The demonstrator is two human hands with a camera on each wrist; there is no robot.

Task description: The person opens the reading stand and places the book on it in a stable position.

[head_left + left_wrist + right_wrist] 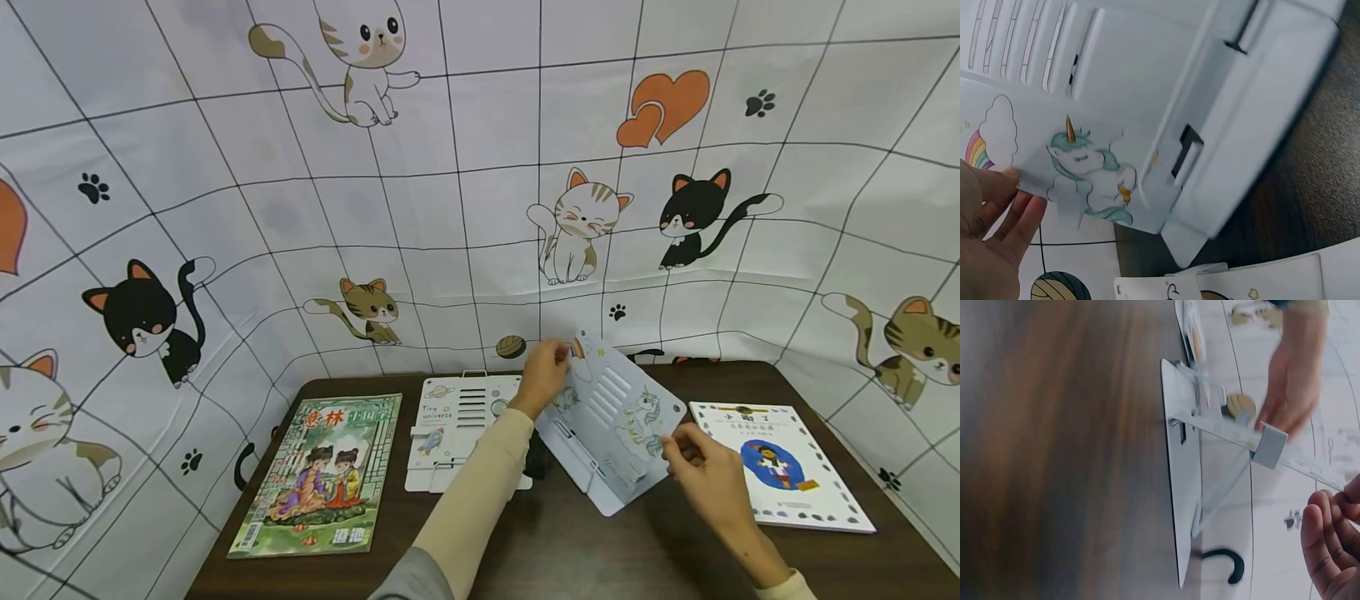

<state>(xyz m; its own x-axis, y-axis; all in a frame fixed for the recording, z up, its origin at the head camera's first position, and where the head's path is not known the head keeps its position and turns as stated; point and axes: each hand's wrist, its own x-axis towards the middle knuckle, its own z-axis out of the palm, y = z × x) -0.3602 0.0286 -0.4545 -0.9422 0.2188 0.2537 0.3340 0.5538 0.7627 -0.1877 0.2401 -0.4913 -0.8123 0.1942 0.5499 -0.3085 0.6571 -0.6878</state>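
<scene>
A white book stand (633,379) with unicorn and rainbow drawings is tilted up over the middle of the table. My left hand (543,377) pinches its upper left edge, beside the rainbow and cloud. At the lower right edge, my right hand (708,477) holds the panel between thumb and fingers. In the right wrist view the stand's panel (1310,467) slants up from a flat base (1180,481), with a thin strut between them. A clip (1270,447) sticks out from the panel. Slots and a lower ledge (1272,125) show in the left wrist view.
A second white stand (442,417), printed "Tiny universe", lies just left of the unicorn stand. Farther left is a green illustrated magazine (322,483). On the right lies a white book (787,492) with a blue oval. A cat-print cloth (495,208) hangs behind the dark table (562,558).
</scene>
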